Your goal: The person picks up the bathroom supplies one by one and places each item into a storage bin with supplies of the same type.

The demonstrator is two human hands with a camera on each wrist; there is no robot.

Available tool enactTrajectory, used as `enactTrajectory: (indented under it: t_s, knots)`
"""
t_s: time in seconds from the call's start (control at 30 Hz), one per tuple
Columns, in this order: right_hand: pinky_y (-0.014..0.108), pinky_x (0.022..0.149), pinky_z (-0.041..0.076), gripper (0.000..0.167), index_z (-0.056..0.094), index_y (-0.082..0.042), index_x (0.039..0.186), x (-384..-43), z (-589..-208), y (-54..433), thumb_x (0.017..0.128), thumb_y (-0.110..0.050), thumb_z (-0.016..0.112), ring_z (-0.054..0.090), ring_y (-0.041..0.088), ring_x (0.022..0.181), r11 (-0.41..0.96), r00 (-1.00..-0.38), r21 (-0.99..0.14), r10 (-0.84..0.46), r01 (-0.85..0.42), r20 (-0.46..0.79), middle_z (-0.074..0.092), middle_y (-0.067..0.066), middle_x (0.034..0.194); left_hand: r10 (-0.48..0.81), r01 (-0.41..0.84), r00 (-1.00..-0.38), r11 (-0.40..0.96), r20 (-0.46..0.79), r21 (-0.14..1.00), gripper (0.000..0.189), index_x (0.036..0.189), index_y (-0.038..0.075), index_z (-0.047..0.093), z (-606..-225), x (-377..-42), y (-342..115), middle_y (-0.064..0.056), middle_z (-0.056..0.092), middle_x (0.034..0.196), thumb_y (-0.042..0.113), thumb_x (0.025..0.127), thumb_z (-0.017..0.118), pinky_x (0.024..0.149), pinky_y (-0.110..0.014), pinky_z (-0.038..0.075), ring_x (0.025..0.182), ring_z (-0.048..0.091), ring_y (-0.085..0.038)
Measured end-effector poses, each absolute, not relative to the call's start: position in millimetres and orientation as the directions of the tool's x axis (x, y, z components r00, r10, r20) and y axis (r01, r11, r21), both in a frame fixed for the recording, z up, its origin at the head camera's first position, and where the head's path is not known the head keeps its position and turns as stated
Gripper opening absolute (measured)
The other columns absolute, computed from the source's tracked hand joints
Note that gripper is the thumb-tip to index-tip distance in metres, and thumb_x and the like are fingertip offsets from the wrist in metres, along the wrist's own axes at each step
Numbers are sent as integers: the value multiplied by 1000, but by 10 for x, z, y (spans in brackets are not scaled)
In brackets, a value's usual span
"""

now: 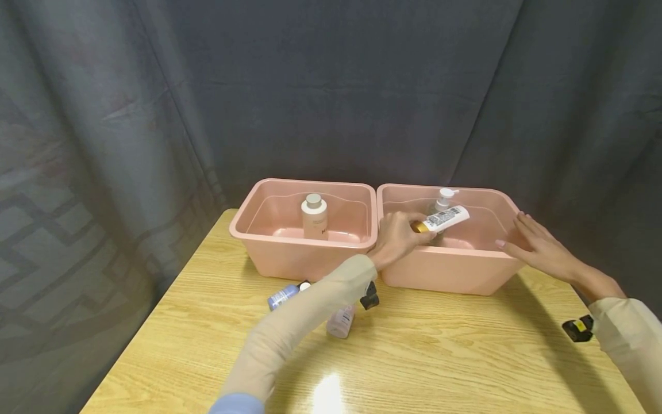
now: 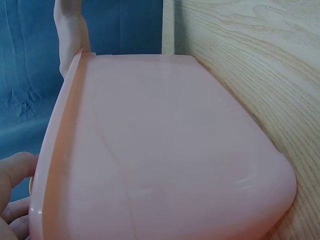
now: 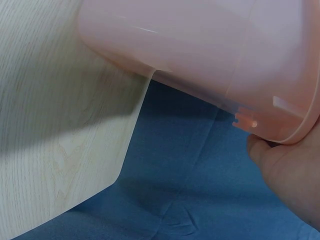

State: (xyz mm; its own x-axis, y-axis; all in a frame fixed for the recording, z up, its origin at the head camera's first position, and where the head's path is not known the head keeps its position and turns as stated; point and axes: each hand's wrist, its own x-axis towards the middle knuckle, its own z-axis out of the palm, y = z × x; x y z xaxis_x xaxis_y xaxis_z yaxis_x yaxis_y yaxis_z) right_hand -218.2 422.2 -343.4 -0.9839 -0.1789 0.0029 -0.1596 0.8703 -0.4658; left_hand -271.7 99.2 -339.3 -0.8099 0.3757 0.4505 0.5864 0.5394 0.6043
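Note:
My left hand pinches a small white bottle by its gold cap end, over the front rim of the right pink bin. The bottle slants, its white end up and to the right. A clear pump bottle with a white pump head stands inside this bin, partly hidden behind the held bottle. On the bin's right rim rests my right hand, its fingers extended. In the left wrist view, the bin's wall hides most of what the left hand holds.
Beside it stands the left pink bin, with a white bottle upright inside. On the wooden table, a blue bottle and a pale pink bottle lie near my left forearm, which partly covers them. Dark curtains hang behind.

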Motion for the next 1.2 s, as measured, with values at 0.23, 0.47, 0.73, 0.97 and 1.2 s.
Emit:
enactTrajectory:
  t_s: [0.23,0.47,0.73,0.97,1.2]
  knots:
    - [80,100,-6,91,-5,-3,156,-2178,-3431,4213,99,-48,50,-22,46,143,864,-985,-480,-175,-154,0,-22,20,160,365,570,-821,539,438,620,33,108,12,77,-3439,-2730,988,3,75,92,27,79,85,51,-12,39,60,52,3]
    - [79,100,-7,91,-5,-3,156,-2183,-3440,4213,99,-49,49,-21,46,143,866,-985,-476,-170,-149,-1,-22,20,159,385,603,-795,587,468,540,33,108,13,77,-3488,-2747,996,5,73,87,29,79,85,52,-14,34,57,49,1]
    - [79,100,-8,91,-5,-3,156,-2188,-3433,4208,99,-49,49,-22,46,143,868,-986,-474,-168,-147,-2,-22,20,159,399,625,-774,608,491,489,32,108,14,77,-3514,-2754,1007,6,73,85,28,80,85,50,-14,34,55,48,0]
    - [78,101,-7,91,-5,-2,156,-2185,-3420,4213,99,-48,49,-21,46,143,866,-984,-474,-176,-157,4,-22,20,160,394,620,-774,629,496,468,31,107,15,78,-3515,-2753,1012,7,73,85,29,80,84,48,-15,32,55,48,0]
    - [80,100,-7,91,-7,-4,156,-2188,-3433,4209,99,-50,49,-23,46,143,867,-987,-479,-161,-134,-16,-24,19,159,396,616,-776,641,490,458,31,107,15,78,-3510,-2744,1013,6,73,86,29,80,84,48,-14,32,56,48,-1]
